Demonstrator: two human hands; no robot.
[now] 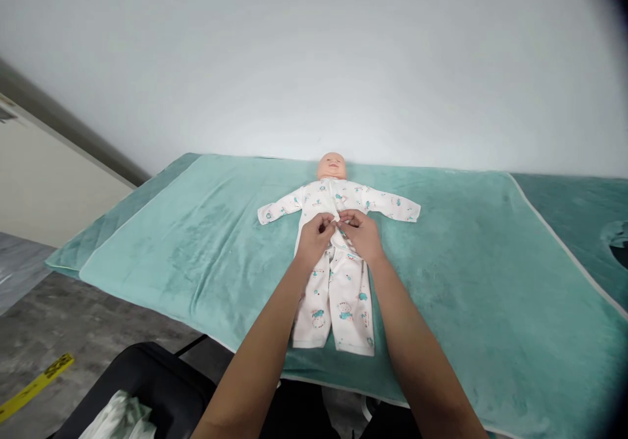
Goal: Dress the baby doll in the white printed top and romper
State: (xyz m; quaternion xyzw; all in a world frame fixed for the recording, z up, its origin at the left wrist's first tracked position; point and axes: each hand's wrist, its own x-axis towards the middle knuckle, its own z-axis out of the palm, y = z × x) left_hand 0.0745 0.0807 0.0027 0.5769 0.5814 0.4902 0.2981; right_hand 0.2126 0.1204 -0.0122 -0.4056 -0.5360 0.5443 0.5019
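A baby doll (332,165) lies on its back on a green blanket (226,229), its head toward the wall. It wears a white printed top (316,195) with the sleeves spread out sideways, and matching white pants (346,308) with the legs pointing toward me. Over the doll's belly, my left hand (316,235) and my right hand (362,231) meet at the front of the top. Fingers of both hands pinch the top's front edges close together. What lies between the fingertips is partly hidden.
A black chair (147,380) stands at the lower left with a pale crumpled cloth (119,418) on it. Yellow tape (36,386) marks the grey floor. The white wall (314,66) runs behind the bed, and a round dark opening (622,250) shows at the right edge.
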